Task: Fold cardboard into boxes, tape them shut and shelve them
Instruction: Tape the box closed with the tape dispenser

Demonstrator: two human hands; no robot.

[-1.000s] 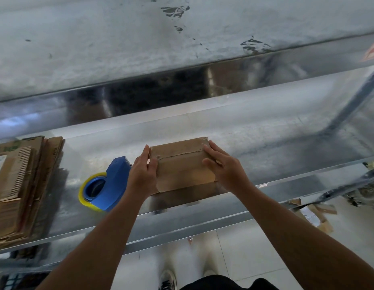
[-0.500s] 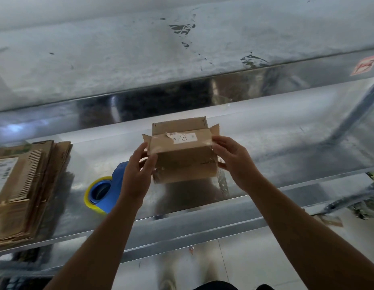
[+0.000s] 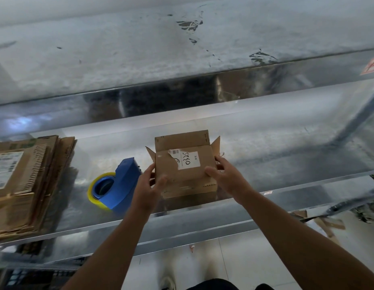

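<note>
Two bare hands hold a small brown cardboard box (image 3: 188, 176) over the middle of a shiny metal shelf (image 3: 286, 155). The left hand (image 3: 147, 185) grips the box's left side, with its thumb lying across the near face and its fingers wrapped behind the left edge. The right hand (image 3: 227, 177) grips the right side in the same way, thumb on the near face and fingers curled round the right edge, beside a small flap. The box is tipped so that its broad face looks up at the camera. That face carries a torn white label (image 3: 188, 161) with handwriting on it. At the far end of the box the flaps are open: one wide flap stands up behind, and two small side flaps splay out to left and right. Whether the box's lower edge touches the shelf cannot be told.

Just left of the left hand, a blue tape dispenser (image 3: 121, 185) with a yellow-rimmed roll lies on the shelf. Further left, a stack of flattened cardboard (image 3: 29, 181) rests at the shelf's end. Above is an upper shelf (image 3: 119, 49), grey and scuffed. Below, a pale tiled floor (image 3: 234, 262) and one shoe (image 3: 168, 283) are visible.
</note>
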